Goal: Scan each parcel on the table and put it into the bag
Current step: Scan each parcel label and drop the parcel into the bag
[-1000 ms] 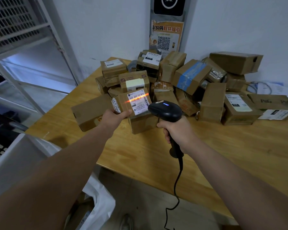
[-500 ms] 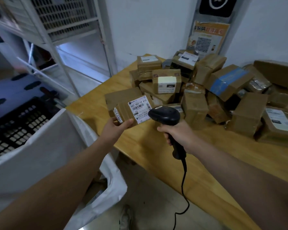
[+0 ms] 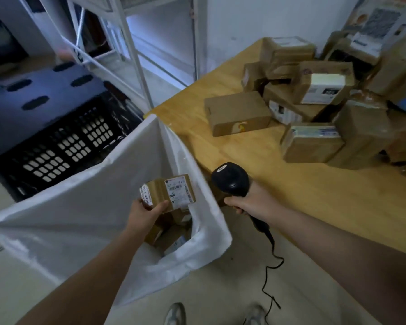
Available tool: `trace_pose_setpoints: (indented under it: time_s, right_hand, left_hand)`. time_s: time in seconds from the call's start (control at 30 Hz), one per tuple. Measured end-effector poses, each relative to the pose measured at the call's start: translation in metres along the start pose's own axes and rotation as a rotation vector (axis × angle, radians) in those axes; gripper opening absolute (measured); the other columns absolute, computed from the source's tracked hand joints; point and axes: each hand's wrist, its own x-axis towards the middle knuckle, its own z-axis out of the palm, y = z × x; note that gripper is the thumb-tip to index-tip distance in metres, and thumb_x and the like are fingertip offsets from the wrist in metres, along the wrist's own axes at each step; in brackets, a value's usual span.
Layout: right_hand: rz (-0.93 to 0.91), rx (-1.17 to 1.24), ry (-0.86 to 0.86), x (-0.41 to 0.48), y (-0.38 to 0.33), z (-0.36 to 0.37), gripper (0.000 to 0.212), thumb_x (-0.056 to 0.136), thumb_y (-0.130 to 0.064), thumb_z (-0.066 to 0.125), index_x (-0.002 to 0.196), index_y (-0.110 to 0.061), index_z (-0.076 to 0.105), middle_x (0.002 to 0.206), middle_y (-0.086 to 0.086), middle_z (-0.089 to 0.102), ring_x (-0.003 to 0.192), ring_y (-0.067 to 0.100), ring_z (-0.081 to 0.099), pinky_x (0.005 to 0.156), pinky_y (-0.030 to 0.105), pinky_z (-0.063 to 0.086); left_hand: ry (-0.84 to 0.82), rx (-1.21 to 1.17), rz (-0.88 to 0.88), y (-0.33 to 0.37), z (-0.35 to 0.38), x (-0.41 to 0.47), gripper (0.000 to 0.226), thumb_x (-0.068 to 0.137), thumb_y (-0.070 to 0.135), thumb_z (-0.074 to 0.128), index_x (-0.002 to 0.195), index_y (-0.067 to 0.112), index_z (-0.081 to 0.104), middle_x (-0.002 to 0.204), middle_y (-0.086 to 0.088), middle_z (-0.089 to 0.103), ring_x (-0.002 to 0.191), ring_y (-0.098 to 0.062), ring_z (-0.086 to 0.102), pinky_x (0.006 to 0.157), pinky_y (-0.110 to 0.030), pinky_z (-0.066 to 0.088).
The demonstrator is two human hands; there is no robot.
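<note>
Labelled brown parcel point(image 3: 168, 191) tilted over open white bag point(image 3: 80, 219)

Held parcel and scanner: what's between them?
Head view: one wall of the white bag runs between the parcel in the left hand and the scanner in the right hand.

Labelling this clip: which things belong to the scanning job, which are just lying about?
Job: small brown labelled parcel, black handheld scanner, white plastic bag, brown cardboard parcels piled on wooden table.
Lying about: black plastic crate, white metal rack.
</note>
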Motion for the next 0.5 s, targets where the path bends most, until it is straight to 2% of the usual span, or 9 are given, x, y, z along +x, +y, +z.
trace_pose_setpoints:
  time_s: [0.1, 0.17, 0.2, 0.23, 0.3, 0.4, 0.47, 0.5]
  right_hand:
    - [-0.004, -0.052, -0.038, 0.024, -0.003, 0.039, 0.024, 0.084, -0.01, 0.07, 0.099, -0.022, 0.056, 0.071, -0.001, 0.058, 0.054, 0.006, 0.057, 0.056, 0.022, 0.049]
    - [0.004, -0.07, -0.062, 0.04, 0.0, 0.064, 0.034, 0.084, -0.011, 0.071, 0.11, -0.025, 0.053, 0.078, -0.001, 0.059, 0.061, 0.011, 0.058, 0.06, 0.025, 0.051]
    - [0.018, -0.071, -0.071, 0.047, 0.002, 0.076, 0.043, 0.085, -0.012, 0.07, 0.119, -0.025, 0.05, 0.082, -0.002, 0.059, 0.065, 0.011, 0.059, 0.058, 0.021, 0.051]
    - [0.026, -0.063, -0.078, 0.054, 0.004, 0.088, 0.048, 0.085, -0.011, 0.07, 0.125, -0.025, 0.046, 0.085, -0.002, 0.058, 0.067, 0.01, 0.059, 0.055, 0.016, 0.049]
    - [0.033, -0.049, -0.082, 0.071, 0.013, 0.111, 0.048, 0.086, -0.01, 0.069, 0.126, -0.023, 0.046, 0.085, -0.002, 0.059, 0.067, 0.007, 0.059, 0.051, 0.012, 0.047]
    - [0.07, -0.058, -0.074, 0.101, 0.035, 0.145, 0.043, 0.085, -0.014, 0.07, 0.124, -0.017, 0.051, 0.078, 0.001, 0.062, 0.057, 0.006, 0.061, 0.049, 0.017, 0.048]
    - [0.108, -0.049, -0.085, 0.121, 0.05, 0.168, 0.04, 0.085, -0.016, 0.07, 0.121, -0.016, 0.051, 0.078, 0.0, 0.06, 0.056, 0.008, 0.061, 0.048, 0.018, 0.046]
    - [0.126, -0.049, -0.097, 0.131, 0.057, 0.179, 0.04, 0.086, -0.018, 0.07, 0.12, -0.017, 0.05, 0.08, -0.001, 0.059, 0.057, 0.01, 0.061, 0.048, 0.019, 0.046]
  left_hand:
    - [0.072, 0.309, -0.044, -0.04, -0.013, 0.031, 0.07, 0.069, 0.045, 0.083, 0.119, 0.01, 0.05, 0.115, -0.011, 0.06, 0.104, -0.031, 0.059, 0.092, -0.043, 0.049]
    - [0.128, 0.531, -0.037, -0.063, -0.019, 0.046, 0.08, 0.07, 0.042, 0.082, 0.128, 0.002, 0.045, 0.126, -0.022, 0.05, 0.119, -0.039, 0.047, 0.102, -0.043, 0.036]
    - [0.137, 0.606, -0.009, -0.073, -0.02, 0.053, 0.085, 0.07, 0.042, 0.081, 0.132, -0.002, 0.041, 0.129, -0.026, 0.046, 0.122, -0.041, 0.042, 0.104, -0.043, 0.031]
    - [0.141, 0.658, 0.035, -0.079, -0.021, 0.059, 0.092, 0.067, 0.044, 0.081, 0.133, -0.005, 0.04, 0.129, -0.029, 0.045, 0.122, -0.043, 0.041, 0.103, -0.043, 0.03]
    - [0.139, 0.79, 0.157, -0.101, -0.021, 0.08, 0.096, 0.056, 0.048, 0.085, 0.126, -0.006, 0.048, 0.118, -0.031, 0.05, 0.111, -0.046, 0.047, 0.095, -0.048, 0.038]
    - [0.054, 1.054, 0.257, -0.136, -0.017, 0.112, 0.089, 0.03, 0.04, 0.094, 0.102, -0.003, 0.063, 0.089, -0.026, 0.058, 0.081, -0.043, 0.059, 0.066, -0.047, 0.051]
    - [0.002, 1.248, 0.336, -0.148, -0.017, 0.128, 0.092, 0.028, 0.041, 0.094, 0.105, 0.002, 0.063, 0.093, -0.021, 0.057, 0.082, -0.04, 0.059, 0.067, -0.043, 0.05]
    - [-0.036, 1.327, 0.34, -0.155, -0.018, 0.135, 0.093, 0.04, 0.046, 0.091, 0.116, 0.004, 0.057, 0.105, -0.019, 0.055, 0.093, -0.038, 0.057, 0.076, -0.043, 0.049]
